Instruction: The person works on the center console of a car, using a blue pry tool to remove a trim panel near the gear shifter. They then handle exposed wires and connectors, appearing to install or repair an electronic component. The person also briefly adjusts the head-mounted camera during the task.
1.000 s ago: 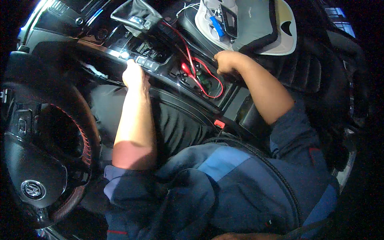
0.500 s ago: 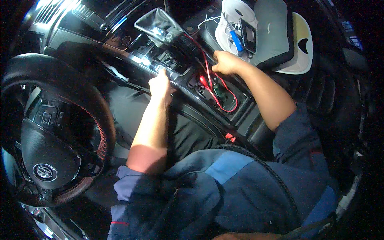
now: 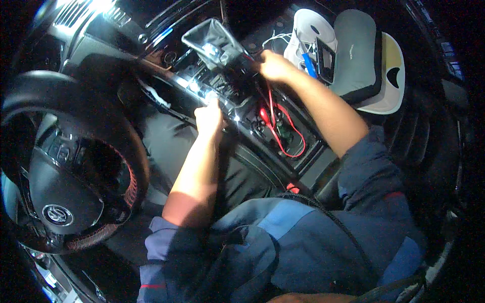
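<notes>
My left hand (image 3: pixel 208 119) is closed at the near-left edge of the centre console's trim panel (image 3: pixel 233 112), its fingertips on the bright rim beside the shifter opening. On the opposite side of the console, my right hand (image 3: pixel 275 66) has its fingers curled over the dark edge; their tips are hidden, so what they grip cannot be made out. Between and ahead of both hands, a grey gear shift boot (image 3: pixel 217 45) stands lifted with its frame tilted up. A thin red wire (image 3: pixel 288 153) loops through the open console bay behind my right hand, with a red clip (image 3: pixel 264 116) beside it.
To the left is the steering wheel (image 3: pixel 136 166). On the passenger seat lie a white-and-grey cushion-like item (image 3: pixel 353 55), a dark phone-like device (image 3: pixel 326 60), a blue-handled tool (image 3: pixel 309 65) and a white cable (image 3: pixel 277 36). A red seat-belt buckle (image 3: pixel 293 188) sits beside my lap.
My right hand has moved forward along the console's right side, from near the red wire toward the boot. My left hand keeps its place on the trim. The whole view has shifted slightly.
</notes>
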A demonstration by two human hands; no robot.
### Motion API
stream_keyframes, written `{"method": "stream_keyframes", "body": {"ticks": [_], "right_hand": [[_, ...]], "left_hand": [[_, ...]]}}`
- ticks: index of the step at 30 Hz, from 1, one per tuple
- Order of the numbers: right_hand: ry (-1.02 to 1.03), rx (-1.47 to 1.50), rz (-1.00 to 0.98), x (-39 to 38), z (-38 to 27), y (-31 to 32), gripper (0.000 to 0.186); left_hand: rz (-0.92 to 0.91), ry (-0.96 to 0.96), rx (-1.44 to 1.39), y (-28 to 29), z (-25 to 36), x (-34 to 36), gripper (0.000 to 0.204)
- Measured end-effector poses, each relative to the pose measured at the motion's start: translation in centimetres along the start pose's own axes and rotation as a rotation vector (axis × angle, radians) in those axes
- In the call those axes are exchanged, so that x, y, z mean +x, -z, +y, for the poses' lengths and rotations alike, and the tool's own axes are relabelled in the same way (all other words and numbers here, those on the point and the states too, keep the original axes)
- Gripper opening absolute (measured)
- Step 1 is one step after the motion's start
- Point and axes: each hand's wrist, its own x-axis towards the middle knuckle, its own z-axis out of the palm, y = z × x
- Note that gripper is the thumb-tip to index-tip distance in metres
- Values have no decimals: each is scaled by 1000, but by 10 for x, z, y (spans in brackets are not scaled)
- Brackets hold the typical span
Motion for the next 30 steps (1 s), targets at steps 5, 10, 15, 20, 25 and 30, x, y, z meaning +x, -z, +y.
{"method": "stream_keyframes", "body": {"ticks": [5, 10, 15, 20, 25, 30], "right_hand": [[-34, -244, -81, 8, -36, -18, 85], [-4, -157, -161, 8, -33, 5, 81], [48, -84, -161, 15, -24, 14, 72], [68, -100, -188, 18, -22, 12, 68], [63, -85, -170, 16, -24, 12, 69], [61, -105, -243, 18, -28, 16, 71]], "left_hand": [[9, 21, 80, 2, 1, 0, 44], [170, 49, 77, -11, 9, -7, 56], [120, 135, 92, -13, 23, -16, 72], [150, 96, 85, -14, 21, -18, 70], [70, 121, 22, -9, 22, -15, 64], [29, 88, -28, -6, 20, -20, 53]]}}
